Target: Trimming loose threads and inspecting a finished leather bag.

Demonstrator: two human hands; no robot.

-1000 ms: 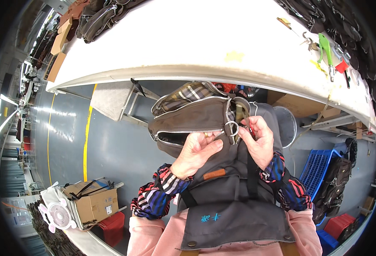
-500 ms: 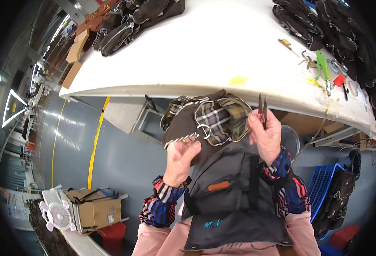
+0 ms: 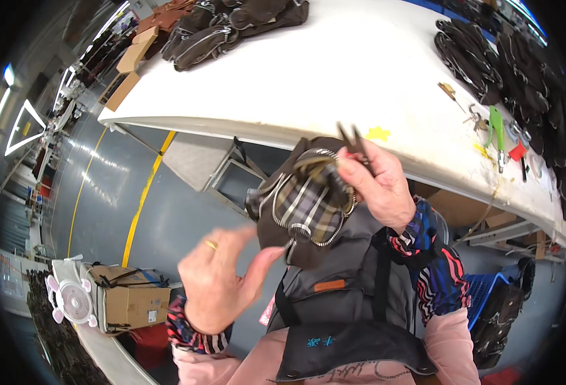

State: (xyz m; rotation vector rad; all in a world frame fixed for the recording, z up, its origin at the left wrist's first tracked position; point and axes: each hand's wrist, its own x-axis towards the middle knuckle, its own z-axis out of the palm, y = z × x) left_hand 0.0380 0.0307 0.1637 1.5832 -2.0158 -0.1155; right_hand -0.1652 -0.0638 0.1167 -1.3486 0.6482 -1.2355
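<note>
A dark brown fabric bag (image 3: 305, 253) with a plaid lining and silver zips hangs unzipped in front of me, its top against the table's front edge. My right hand (image 3: 378, 183) is closed around dark thread snips (image 3: 356, 146), blades pointing up, and pinches the bag's zipped edge between thumb and fingers. To the left of the bag, my left hand (image 3: 222, 282) is partly blurred. Its thumb and fingers are spread, with the thumb tip close to the bag's lower left edge; whether it touches cannot be told. A ring (image 3: 211, 244) shows on one finger.
A white table (image 3: 283, 77) stretches ahead. Dark bags (image 3: 231, 29) lie in a pile at its far left, more bags (image 3: 469, 61) at its right. A green-handled tool (image 3: 495, 128) and keys (image 3: 472, 117) lie at right. Left of me stand a fan (image 3: 76, 301) and a cardboard box (image 3: 135, 298).
My left hand has let go of the bag's zip and moved left and down, spreading open. My right hand has shifted left with the snips, folding the bag's edge inward.
</note>
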